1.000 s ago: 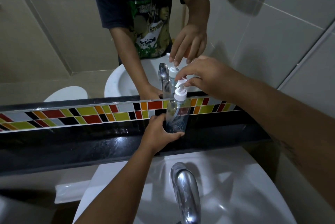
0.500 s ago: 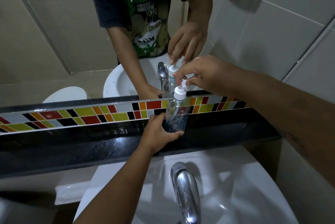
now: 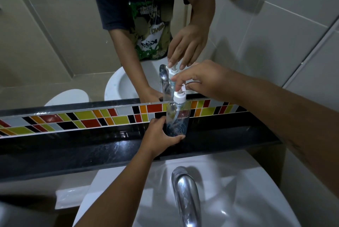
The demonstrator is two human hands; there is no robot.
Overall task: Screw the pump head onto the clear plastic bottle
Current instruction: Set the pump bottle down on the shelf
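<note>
Left hand grips bottle base; right hand pinches pump head.

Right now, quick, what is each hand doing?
Left hand: closed around the bottle, near its bottom.
Right hand: fingertips pinching the white pump on top of the bottle.

Both forearms are bare to the elbow, with no watch or ring on the left hand or the right hand. The mirror reflection shows a dark short-sleeved T-shirt with a green and white printed graphic and 1 thin cord hanging from the neck.
</note>
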